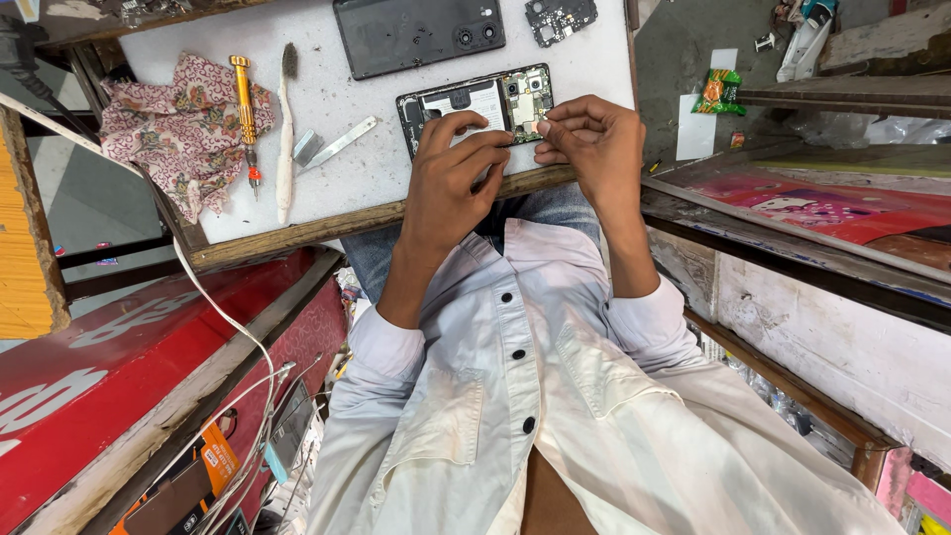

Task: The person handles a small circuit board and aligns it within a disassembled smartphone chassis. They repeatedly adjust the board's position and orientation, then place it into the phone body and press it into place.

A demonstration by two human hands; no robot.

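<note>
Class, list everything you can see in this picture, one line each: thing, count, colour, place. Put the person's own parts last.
opened phone: 1, black frame, insides showing, table's near edge, under both hands
phone back cover: 1, dark grey, behind the opened phone
circuit board: 1, dark, far edge of table
screwdriver: 1, orange handle, lying on the cloth
patterned cloth: 1, pink floral, table's left side
brush: 1, white handle, beside the cloth
metal strips: 2, silver, right of the brush
table: 1, white top, wooden edge
snack packet: 1, green and orange, right surface
shirt: 1, white
left hand: 1, fingertips on the phone
right hand: 1, fingertips on the phone
</note>
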